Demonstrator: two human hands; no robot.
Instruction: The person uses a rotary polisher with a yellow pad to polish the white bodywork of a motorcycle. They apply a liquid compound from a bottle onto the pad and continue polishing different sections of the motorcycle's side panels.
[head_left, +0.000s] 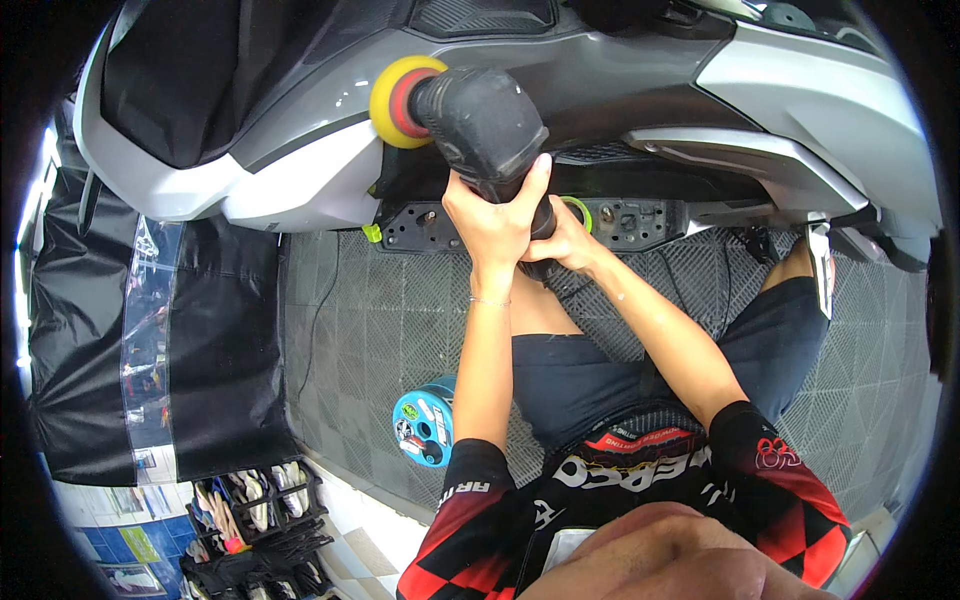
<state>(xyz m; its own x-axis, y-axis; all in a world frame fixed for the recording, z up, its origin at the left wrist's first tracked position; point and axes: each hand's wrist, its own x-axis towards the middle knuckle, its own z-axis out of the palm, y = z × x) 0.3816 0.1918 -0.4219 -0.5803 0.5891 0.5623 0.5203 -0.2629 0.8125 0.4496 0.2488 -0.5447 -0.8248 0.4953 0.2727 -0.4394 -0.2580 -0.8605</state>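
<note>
My left hand grips the neck of a black power polisher just behind its head. Close beside it, my right hand is wrapped around the lower part of the polisher's handle. The tool's yellow foam pad, with a red backing, faces left, at the grey and silver body panel of a scooter. Whether the pad touches the panel cannot be told. Behind the hands, a roll of green tape is partly hidden at the dark perforated footboard. Green tape also shows at the footboard's left end.
A blue round stool or container with holes in its top stands on the grey grid floor. A black cable runs along the floor. Black sheeting hangs at left, above a shoe rack.
</note>
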